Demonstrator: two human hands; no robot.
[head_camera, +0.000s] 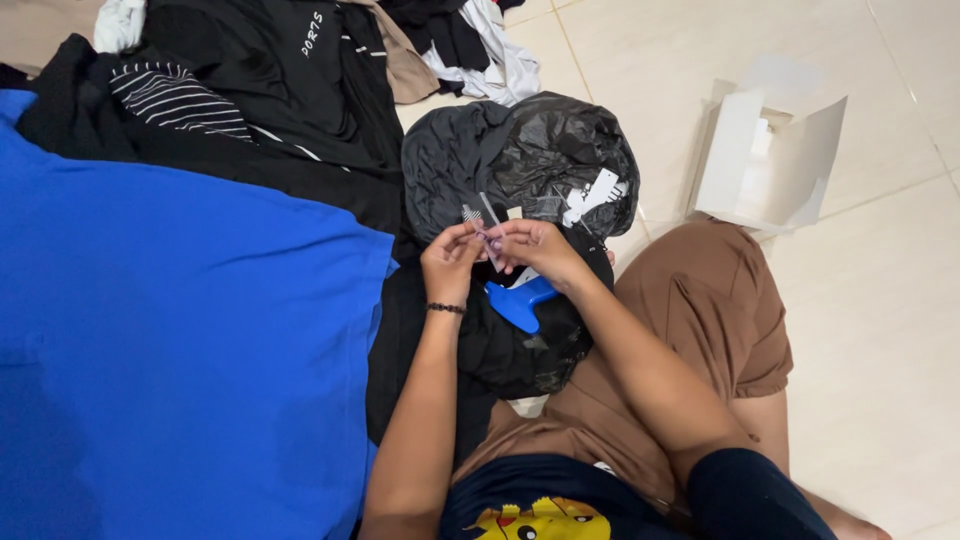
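My left hand (450, 262) and my right hand (535, 250) meet in front of me, both pinching a small thin strip-like item (487, 238) between the fingertips. I cannot tell exactly what the item is. A thin black band sits on my left wrist. Just beneath the hands lies a blue plastic piece (520, 300) on black cloth (500, 350) draped over my lap. Beyond the hands sits a crumpled black plastic bag (540, 160) with a white label on it.
A large blue garment (180, 350) spreads over the left. Dark clothes, one striped (175, 100), pile up at the top left. An opened white cardboard box (765, 165) lies on the pale tiled floor (880, 330) at right. My bent leg in brown shorts (700, 310) is at centre right.
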